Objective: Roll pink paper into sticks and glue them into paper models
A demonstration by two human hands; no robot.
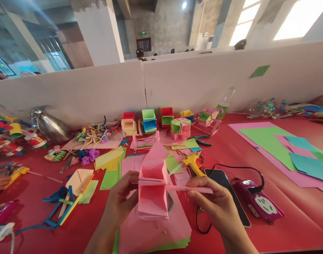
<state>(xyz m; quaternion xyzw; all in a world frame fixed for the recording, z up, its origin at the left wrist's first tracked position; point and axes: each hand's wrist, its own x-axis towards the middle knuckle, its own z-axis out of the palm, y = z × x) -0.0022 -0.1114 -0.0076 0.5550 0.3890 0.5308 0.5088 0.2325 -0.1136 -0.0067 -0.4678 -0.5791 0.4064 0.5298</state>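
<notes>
My left hand (121,199) grips the left side of a folded pink paper piece (153,188) held above the red table. One flap of that piece sticks out to the right, and my right hand (214,203) pinches it between thumb and fingers. Under the hands lies a stack of pink sheets (156,233) with a green sheet beneath. Both hands are closed on the pink paper.
Small folded paper boxes (150,121) stand in a row by the white partition (97,91). A yellow glue gun (191,164), a black phone (225,183), a purple power strip (259,203), green-handled pliers (202,140), a metal kettle (48,125) and large coloured sheets (272,144) lie about.
</notes>
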